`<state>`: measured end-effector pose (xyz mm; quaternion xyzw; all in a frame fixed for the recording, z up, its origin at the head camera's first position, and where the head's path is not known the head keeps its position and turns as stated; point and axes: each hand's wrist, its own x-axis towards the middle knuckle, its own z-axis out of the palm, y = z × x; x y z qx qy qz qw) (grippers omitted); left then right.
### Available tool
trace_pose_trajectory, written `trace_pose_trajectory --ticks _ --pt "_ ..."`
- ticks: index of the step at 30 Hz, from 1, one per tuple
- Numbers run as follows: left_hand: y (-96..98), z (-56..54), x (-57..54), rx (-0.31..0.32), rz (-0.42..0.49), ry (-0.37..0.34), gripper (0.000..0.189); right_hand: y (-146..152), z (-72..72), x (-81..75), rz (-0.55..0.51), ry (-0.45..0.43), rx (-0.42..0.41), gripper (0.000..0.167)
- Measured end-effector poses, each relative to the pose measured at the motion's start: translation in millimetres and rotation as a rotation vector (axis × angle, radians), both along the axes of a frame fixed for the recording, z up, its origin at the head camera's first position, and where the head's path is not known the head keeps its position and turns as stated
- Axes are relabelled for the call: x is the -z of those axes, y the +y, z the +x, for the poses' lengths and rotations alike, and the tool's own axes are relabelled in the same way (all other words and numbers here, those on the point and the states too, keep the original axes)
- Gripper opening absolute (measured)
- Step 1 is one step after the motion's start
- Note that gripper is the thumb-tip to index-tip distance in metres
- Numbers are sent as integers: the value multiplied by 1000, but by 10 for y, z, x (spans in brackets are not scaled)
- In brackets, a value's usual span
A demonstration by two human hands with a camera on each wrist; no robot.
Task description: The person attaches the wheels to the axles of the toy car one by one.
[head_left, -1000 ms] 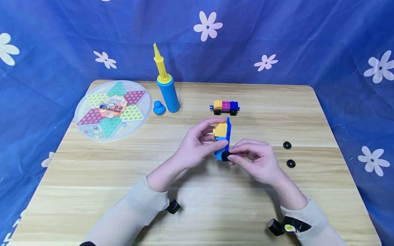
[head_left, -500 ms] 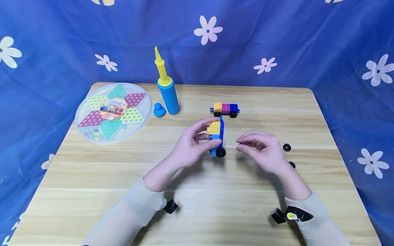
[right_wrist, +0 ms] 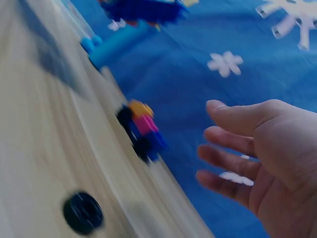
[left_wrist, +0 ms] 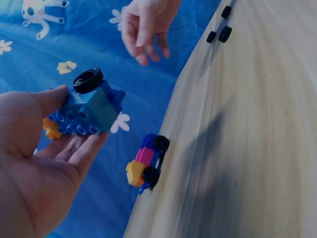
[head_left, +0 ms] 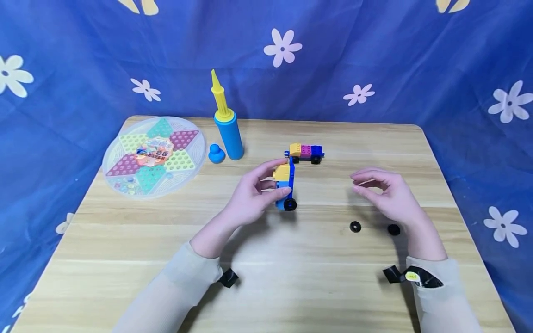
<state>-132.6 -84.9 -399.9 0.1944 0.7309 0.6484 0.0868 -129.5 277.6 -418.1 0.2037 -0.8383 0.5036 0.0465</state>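
Observation:
My left hand (head_left: 256, 192) grips a toy car of building blocks (head_left: 283, 185), held on end above the table. Yellow and light blue blocks sit on its dark blue base, and a black wheel (left_wrist: 88, 80) is fitted near the lower end. Parted and holding nothing, the fingers of my right hand (head_left: 387, 192) hover over the table's right side. Near that hand lie loose black wheels: one wheel (head_left: 355, 226) to its lower left, another wheel (head_left: 393, 229) below it. A third wheel (left_wrist: 226, 12) shows in the left wrist view, hidden by the right hand in the head view.
A finished-looking block car (head_left: 306, 152) in yellow, pink and blue stands behind the left hand. Farther left are a blue and yellow hand pump (head_left: 230, 134), a small blue knobbed piece (head_left: 216, 154) and a round Chinese checkers board (head_left: 183, 178). Blue flowered cloth (head_left: 316, 60) hangs behind the table.
My right hand has let go of the wheel on the car and moved right, uncovering a loose wheel on the table. The left hand has shifted slightly left with the toy car.

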Motion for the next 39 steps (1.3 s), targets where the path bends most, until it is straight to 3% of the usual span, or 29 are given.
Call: trace_pose_trajectory --ticks 6,16,26,32,39 --pt "-46 -50 15 -14 -1 2 60 352 -30 61 226 -127 57 36" --pt "-106 -83 -8 -42 1 -7 59 747 52 223 410 -201 62 53" --pt "-55 -75 -5 -5 14 -18 59 818 115 362 495 -229 64 31" --pt "-31 -53 -38 5 10 -37 60 694 138 242 494 -163 57 25" --pt "-12 -28 -91 21 56 -58 58 337 120 -158 327 82 7 31"
